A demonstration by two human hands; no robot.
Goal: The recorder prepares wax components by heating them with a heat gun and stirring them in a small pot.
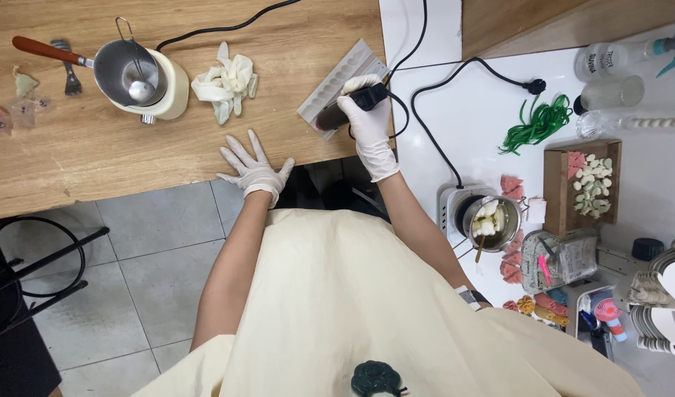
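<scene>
The left hand point(254, 167) is spread flat and empty on the wooden table point(72, 162), near its edge. Just beyond, a black corded heat tool point(350, 105) is gripped in the right hand point(368, 125) and aimed at the white mould tray point(339, 86); steady, even passes would probably serve best. Farther off stand a metal pot point(131, 71) and crumpled gloves point(225, 81); grey floor tiles point(131, 279) lie below.

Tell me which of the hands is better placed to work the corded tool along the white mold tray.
Probably the right hand: it already grips the black corded tool, whose tip sits on the white mold tray. The left hand lies flat and empty on the wooden table, apart from the tray.
</scene>
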